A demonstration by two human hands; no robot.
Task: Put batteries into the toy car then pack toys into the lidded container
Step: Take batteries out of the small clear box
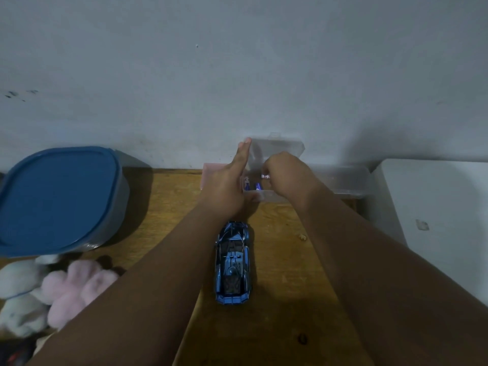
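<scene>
Wooden table (169,207), batteries (257,186) under right grip (285,175)

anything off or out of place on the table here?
Mostly tidy. One small crumb-like scrap lies on the wooden table right of the toy car. The blue-lidded container is closed, car upright, nothing spilled.

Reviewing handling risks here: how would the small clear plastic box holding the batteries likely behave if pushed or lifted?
The clear plastic box looks thin-walled, so probably light and apt to slide on the wooden table; the left hand braces its side. Its open lid stands up, so it may tip backward. The loose batteries inside would likely roll.
</scene>
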